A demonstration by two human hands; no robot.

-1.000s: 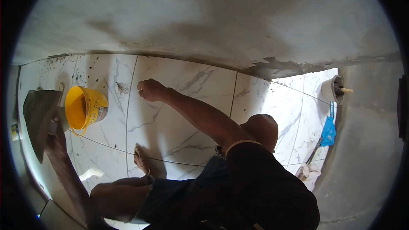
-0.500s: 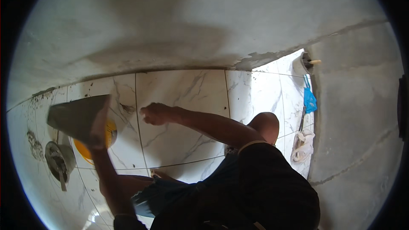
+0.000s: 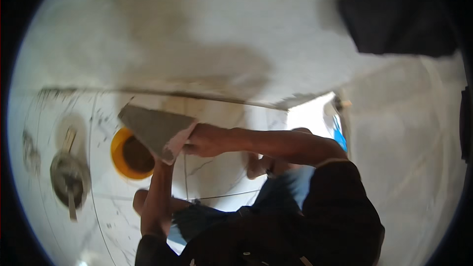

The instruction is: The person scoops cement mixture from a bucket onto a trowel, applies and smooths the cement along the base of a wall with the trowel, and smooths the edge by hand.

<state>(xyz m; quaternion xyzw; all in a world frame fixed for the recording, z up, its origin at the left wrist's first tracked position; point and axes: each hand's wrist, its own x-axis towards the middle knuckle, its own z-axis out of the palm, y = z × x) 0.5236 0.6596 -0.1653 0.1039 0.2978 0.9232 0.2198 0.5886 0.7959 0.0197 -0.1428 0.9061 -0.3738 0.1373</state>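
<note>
- Two containers stand at left on the marbled tile floor (image 3: 209, 180), seen over my remote feed: a grey bowl (image 3: 84, 175) with a tool handle (image 3: 72, 206) jutting out, then a yellow bucket (image 3: 118, 155) with dark contents.
- Beside them, a tapered grey plate (image 3: 155, 127), pinkish along its right edge, is held up off the floor; from my angle it overlaps the bucket's upper right.
- Below its lower corner, the left hand (image 3: 163, 166) appears closed on the plate, fingers mostly hidden from me. I judge a firm, centred hold best, wrist steady and face level.
- At the pinkish edge, the right hand (image 3: 204, 140) has its fingers curled; I cannot tell whether they grip or merely touch. Light fingertip contact, I would say, steadies that side without tipping it.
- Farther right lies a blue item (image 3: 339, 135), partly cut off from view, below a black shape (image 3: 399, 17) against the grey wall (image 3: 295, 34).
</note>
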